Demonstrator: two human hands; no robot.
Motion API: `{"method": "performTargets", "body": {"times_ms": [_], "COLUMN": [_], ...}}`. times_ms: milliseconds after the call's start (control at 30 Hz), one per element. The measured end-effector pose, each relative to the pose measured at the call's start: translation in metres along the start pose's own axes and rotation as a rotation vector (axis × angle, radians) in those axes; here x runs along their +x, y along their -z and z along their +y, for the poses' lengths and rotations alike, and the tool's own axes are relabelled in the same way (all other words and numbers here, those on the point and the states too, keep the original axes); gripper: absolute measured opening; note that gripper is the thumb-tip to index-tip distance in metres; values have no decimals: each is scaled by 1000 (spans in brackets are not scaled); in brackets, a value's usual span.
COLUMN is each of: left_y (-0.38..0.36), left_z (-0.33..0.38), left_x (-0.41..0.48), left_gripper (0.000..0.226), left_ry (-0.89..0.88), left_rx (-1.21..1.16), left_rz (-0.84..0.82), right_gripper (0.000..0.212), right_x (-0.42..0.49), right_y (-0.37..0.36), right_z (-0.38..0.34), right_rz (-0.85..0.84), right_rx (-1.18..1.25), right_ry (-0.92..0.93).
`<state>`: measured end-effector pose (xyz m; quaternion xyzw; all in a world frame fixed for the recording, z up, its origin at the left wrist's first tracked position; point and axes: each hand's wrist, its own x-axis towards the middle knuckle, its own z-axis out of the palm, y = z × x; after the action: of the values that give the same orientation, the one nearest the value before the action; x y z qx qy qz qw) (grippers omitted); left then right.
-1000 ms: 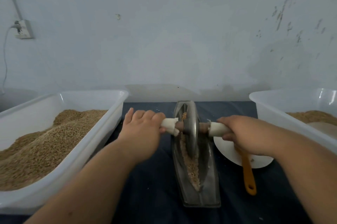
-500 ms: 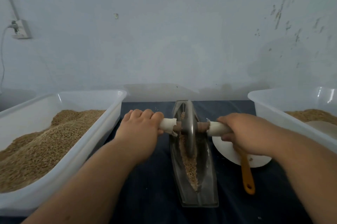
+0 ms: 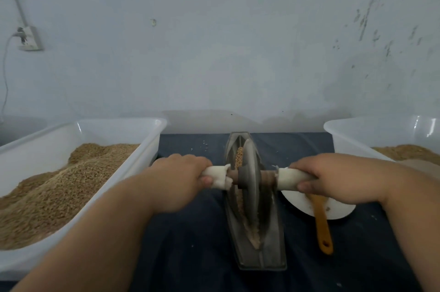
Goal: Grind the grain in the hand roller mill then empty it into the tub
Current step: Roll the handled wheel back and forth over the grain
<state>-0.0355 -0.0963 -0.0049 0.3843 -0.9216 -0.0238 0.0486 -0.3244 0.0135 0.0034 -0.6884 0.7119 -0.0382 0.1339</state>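
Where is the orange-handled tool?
Head view: the tool lies right of the metal mill, on the white plate, its far end hidden under the right hand.

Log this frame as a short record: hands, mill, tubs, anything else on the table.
left hand: grips the left handle
right hand: grips the right handle
wheel: standing in trough; whole grain beyond it, crushed grain nearer
left tub: heaped with grain
right tub: partly filled, partly out of frame
other: orange-handled tool resting on white plate; dark cloth
stage: grinding, trough not emptied
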Motion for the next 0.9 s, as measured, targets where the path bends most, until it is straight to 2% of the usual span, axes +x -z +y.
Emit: {"method": "performTargets", "body": {"times_ms": [100, 200, 300, 367, 500, 600, 700, 800, 900], "left_y": [-27, -53, -66, -67, -52, -28, -3, 14, 16], "left_z": [-1, 0, -4, -7, -3, 3, 6, 7, 6], "left_x": [19, 37, 45, 46, 37, 20, -5, -22, -21], "left_gripper": [31, 36, 37, 38, 38, 35, 24, 15, 12], "left_ry": [88, 179, 213, 212, 166, 88, -17, -55, -71], "left_rx": [155, 194, 197, 193, 295, 350, 270, 86, 8], "left_rz": [234, 386, 441, 447, 377, 238, 30, -155, -175], "right_gripper": [11, 33, 40, 39, 37, 28, 18, 20, 19], "right_x": [23, 47, 63, 64, 48, 23, -5, -23, -23], "right_y": [-20, -43, -56, -57, -43, -23, -3, 12, 12], "right_z": [3, 6, 6, 4, 2, -4, -10, -15, -17], "right_rz": [241, 543, 711, 744, 542, 293, 23, -70, -75], "right_rx": [-102, -301, -381, -394, -384, -260, -161, -176, -190], "right_ry": [-1, -23, -30, -22, -27, -10, -11, 4, -1]}}
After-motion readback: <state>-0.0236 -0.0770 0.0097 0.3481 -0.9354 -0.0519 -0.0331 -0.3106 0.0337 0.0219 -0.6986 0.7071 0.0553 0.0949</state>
